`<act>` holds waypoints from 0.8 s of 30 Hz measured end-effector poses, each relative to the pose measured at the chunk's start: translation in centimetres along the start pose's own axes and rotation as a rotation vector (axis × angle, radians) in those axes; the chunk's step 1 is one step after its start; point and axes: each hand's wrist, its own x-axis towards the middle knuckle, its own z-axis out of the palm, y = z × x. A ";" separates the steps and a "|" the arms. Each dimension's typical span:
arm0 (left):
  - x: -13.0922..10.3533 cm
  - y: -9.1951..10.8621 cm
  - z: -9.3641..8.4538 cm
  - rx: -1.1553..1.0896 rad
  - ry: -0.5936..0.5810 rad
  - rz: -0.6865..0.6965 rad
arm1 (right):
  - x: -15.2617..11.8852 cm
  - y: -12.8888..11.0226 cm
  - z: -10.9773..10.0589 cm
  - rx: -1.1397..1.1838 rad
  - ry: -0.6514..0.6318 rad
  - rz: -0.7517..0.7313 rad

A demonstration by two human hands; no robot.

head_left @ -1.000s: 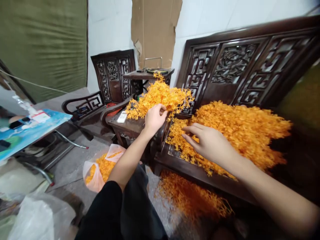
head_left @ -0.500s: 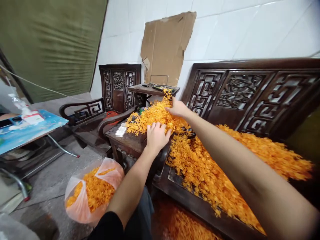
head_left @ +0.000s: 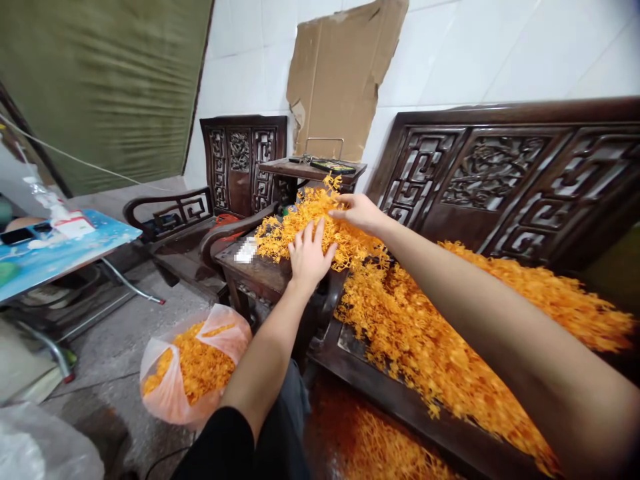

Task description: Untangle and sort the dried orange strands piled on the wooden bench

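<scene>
Torn cardboard (head_left: 345,80) leans against white tiled wall (head_left: 460,60). Green curtain (head_left: 105,87) hangs at left, near carved armchair (head_left: 241,185). Blue-topped table (head_left: 55,255) carries white-and-red box (head_left: 74,227).

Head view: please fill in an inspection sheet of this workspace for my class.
Surface: dark side table beside carved bench.
Job's things: orange sprigs on both; similar pieces in a bag on the floor.
Clutter: blurred white item on side table; box, phone on blue table.
Hands: left hand spread at the sprigs; right hand at them, grip unclear.
Cables: pale cord at left; dark cord on floor.
Surroundings: cardboard against tiled wall; chair; green sheet.
</scene>
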 end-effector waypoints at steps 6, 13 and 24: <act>0.0 -0.2 0.7 -0.018 -0.007 -0.055 | 1.5 -2.6 0.0 0.364 0.043 0.129; 0.2 -1.2 0.4 -0.286 0.165 -0.160 | 0.5 -4.5 -2.2 -0.252 -0.058 -0.203; 1.2 -2.4 -0.1 -0.795 0.431 -0.516 | -2.8 -1.8 -3.3 -0.493 -0.332 -0.223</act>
